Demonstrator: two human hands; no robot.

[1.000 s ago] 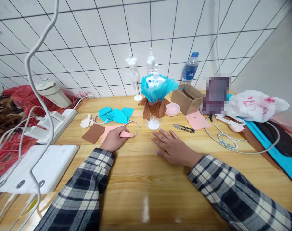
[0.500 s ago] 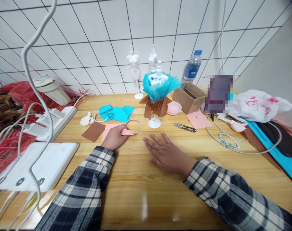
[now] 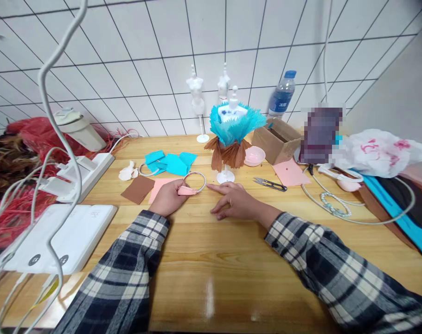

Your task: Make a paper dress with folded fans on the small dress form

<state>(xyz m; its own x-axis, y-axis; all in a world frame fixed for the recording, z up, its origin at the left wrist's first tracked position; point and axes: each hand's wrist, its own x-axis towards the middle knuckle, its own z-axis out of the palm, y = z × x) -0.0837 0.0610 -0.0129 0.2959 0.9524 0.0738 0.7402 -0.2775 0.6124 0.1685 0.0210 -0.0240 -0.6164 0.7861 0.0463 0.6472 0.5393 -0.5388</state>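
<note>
My left hand is closed on a folded pink paper piece, from which a thin silvery ring sticks up. My right hand holds nothing; its index finger points left near the ring, and the other fingers are apart. Behind the hands stands a small white mannequin in a blue and brown crinkled paper dress. Left of my left hand lie a brown paper square, a pink sheet partly under the hand, and blue paper pieces.
Thread snips, a pink bowl, a cardboard box and a water bottle stand or lie to the right. Two bare mannequins are at the wall. Cables, a power strip and a white device are on the left.
My right hand has lifted from lying flat and moved forward, its index finger now stretched toward the ring. The left hand keeps its hold. The view has shifted slightly.
</note>
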